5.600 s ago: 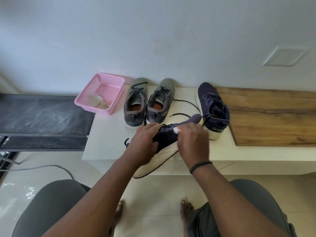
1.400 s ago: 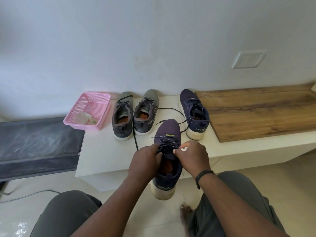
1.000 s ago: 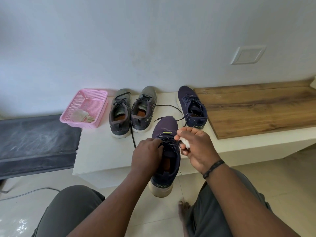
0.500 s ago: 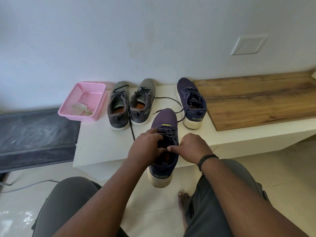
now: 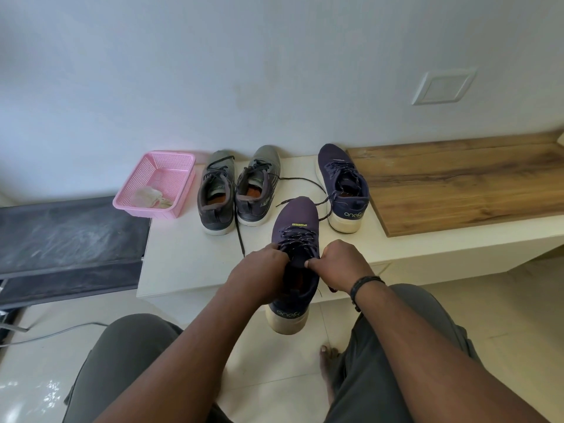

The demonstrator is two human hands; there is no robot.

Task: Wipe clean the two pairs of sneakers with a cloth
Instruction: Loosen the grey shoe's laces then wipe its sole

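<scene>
Here the navy sneaker (image 5: pixel 294 257) hangs between both hands, toe pointing away: left hand (image 5: pixel 259 270) grips its collar, right hand (image 5: pixel 340 265) pinches the tongue. It looks light, its knit upper soft and yielding, so the firmer sole probably offers a steadier hold.

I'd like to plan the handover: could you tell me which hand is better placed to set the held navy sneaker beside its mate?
Probably the right hand: the mate stands on its side.
</scene>
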